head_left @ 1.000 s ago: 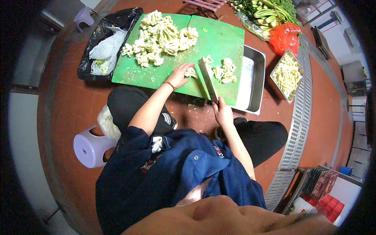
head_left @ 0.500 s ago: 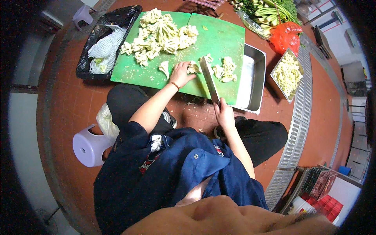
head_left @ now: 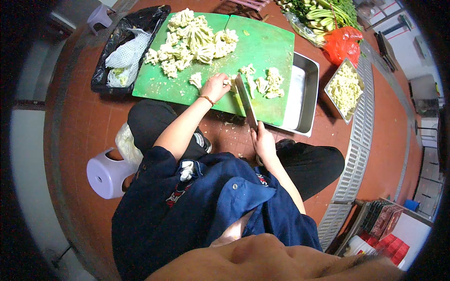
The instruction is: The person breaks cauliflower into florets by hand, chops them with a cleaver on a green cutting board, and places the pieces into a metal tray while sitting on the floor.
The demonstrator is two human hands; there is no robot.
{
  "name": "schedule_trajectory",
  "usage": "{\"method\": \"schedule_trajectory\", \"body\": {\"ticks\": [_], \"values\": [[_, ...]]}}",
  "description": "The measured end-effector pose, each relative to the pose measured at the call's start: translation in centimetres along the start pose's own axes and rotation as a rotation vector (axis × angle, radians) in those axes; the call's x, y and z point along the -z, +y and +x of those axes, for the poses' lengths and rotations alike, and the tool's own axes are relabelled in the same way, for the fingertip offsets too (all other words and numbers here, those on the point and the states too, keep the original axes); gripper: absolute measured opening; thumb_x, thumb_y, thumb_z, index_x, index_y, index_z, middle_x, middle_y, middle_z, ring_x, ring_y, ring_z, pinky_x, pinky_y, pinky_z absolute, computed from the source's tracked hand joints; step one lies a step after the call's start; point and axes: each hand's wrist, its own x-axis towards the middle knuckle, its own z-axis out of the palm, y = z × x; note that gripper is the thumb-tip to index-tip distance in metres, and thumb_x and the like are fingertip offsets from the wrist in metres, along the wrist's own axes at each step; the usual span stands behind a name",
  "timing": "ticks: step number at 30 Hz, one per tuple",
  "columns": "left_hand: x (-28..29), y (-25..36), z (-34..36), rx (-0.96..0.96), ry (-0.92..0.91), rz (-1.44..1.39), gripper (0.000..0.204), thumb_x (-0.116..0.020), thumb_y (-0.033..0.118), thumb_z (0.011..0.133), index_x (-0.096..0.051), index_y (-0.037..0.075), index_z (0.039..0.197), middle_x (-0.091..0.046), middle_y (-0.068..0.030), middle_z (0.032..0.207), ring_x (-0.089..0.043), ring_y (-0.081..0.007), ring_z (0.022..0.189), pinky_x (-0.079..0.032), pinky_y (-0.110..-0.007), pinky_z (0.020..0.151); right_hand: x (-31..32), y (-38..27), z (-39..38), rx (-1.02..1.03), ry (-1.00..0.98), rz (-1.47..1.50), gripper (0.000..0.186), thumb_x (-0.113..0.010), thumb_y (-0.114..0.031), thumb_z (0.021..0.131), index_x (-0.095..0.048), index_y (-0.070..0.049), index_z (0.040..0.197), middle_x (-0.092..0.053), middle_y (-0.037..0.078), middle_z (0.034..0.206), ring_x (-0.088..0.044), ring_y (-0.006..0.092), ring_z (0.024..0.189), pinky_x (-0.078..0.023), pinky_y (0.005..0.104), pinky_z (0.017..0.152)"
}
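Observation:
My left hand (head_left: 215, 87) presses down on a piece of cauliflower (head_left: 228, 82) on the green cutting board (head_left: 262, 44). My right hand (head_left: 264, 143) grips the handle of a long cleaver (head_left: 245, 99), its blade standing on the board just right of the left hand. A pile of whole cauliflower florets (head_left: 192, 40) lies at the board's far left. Cut pieces (head_left: 266, 83) lie right of the blade. One loose floret (head_left: 196, 79) sits left of my left hand.
A steel tray (head_left: 304, 100) stands right of the board, and another tray of chopped pieces (head_left: 344, 89) beyond it. A black bag with white netting (head_left: 124, 51) lies at the left. Greens (head_left: 323, 14), a red bag (head_left: 344, 42), a lilac stool (head_left: 105, 175) and a floor drain grate (head_left: 361, 150) surround me.
My left hand slid left along the board and came back beside the blade. A floret now lies apart to its left. The cleaver stays nearly in place.

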Motion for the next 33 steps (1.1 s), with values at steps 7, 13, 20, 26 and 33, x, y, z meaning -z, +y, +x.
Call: {"method": "schedule_trajectory", "body": {"ticks": [7,13,20,26,33], "values": [[-0.7,1.0,-0.1,0.047,-0.035,-0.056,0.033,-0.071,0.029,0.087,-0.062,0.004,0.108,-0.068,-0.0184,0.106,-0.068,-0.0348,0.097,-0.054,-0.044,0.085,0.0,-0.4,0.7,-0.08,-0.06,0.079,0.026,-0.06,-0.021,0.095,-0.051,0.0,0.108,-0.066,0.032,0.084,-0.064,0.0517,0.085,-0.051,0.0592,0.074],[-0.8,-1.0,-0.5,-0.045,0.095,-0.039,0.031,-0.071,0.022,0.084,-0.066,0.007,0.11,-0.068,-0.0165,0.107,-0.065,-0.0361,0.101,-0.053,-0.044,0.088,-0.7,0.9,3.1,-0.132,-0.094,0.176,0.028,-0.061,-0.022,0.095,-0.051,0.002,0.105,-0.065,0.033,0.085,-0.064,0.0518,0.087,-0.051,0.0577,0.076],[-0.5,-2.8,-1.9,-0.026,0.135,-0.016,0.032,-0.073,0.012,0.082,-0.067,0.009,0.113,-0.064,-0.0156,0.109,-0.062,-0.0347,0.106,-0.051,-0.042,0.094,0.6,-0.8,0.6,-0.002,-0.014,0.013,0.028,-0.06,-0.025,0.096,-0.05,-0.001,0.107,-0.067,0.03,0.083,-0.065,0.0499,0.08,-0.051,0.0579,0.07],[-0.6,-1.8,-2.0,-0.024,0.11,0.053,0.024,-0.07,0.006,0.079,-0.061,0.003,0.101,-0.063,-0.0159,0.106,-0.059,-0.037,0.107,-0.05,-0.044,0.093,-0.1,-3.0,1.0,-0.044,-0.112,-0.158,0.025,-0.057,-0.022,0.095,-0.051,-0.002,0.108,-0.067,0.027,0.08,-0.067,0.047,0.078,-0.053,0.0578,0.069],[-0.5,-2.2,-1.7,-0.104,0.123,0.092,0.034,-0.074,0.011,0.078,-0.064,0.006,0.111,-0.063,-0.0159,0.11,-0.062,-0.0348,0.104,-0.052,-0.043,0.091,-1.8,-0.6,4.2,0.024,-0.029,-0.152,0.025,-0.058,-0.025,0.096,-0.053,-0.003,0.105,-0.067,0.029,0.078,-0.067,0.0486,0.078,-0.053,0.057,0.07]]}}
